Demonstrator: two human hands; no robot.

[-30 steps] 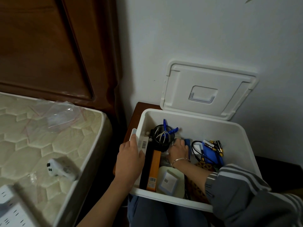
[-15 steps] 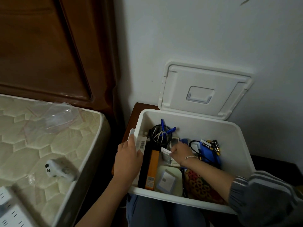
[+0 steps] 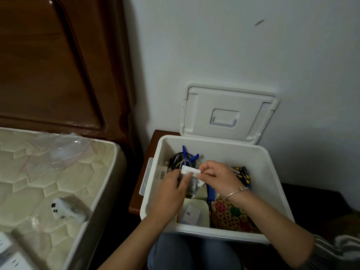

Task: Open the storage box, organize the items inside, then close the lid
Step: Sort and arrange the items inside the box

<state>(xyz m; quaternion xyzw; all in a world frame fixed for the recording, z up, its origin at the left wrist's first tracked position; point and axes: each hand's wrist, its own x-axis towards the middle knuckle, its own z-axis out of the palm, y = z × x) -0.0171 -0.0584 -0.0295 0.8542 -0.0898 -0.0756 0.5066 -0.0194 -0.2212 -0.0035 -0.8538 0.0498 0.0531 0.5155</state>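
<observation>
The white storage box [image 3: 272, 164] is sitting open on a dark wooden stand [image 3: 136, 193] by my knees, its lid [image 3: 229, 106] leaning upright against the wall [image 3: 214, 45] behind. My right hand [image 3: 216, 176] is hovering over the box's middle, thumb and forefinger pinching a small white packet [image 3: 190, 170]. My left hand [image 3: 169, 193], blurred, is reaching the packet's left side; I cannot tell whether it is gripping. Clutter is crowding underneath. Half a second ago that hand was holding the box's left rim.
</observation>
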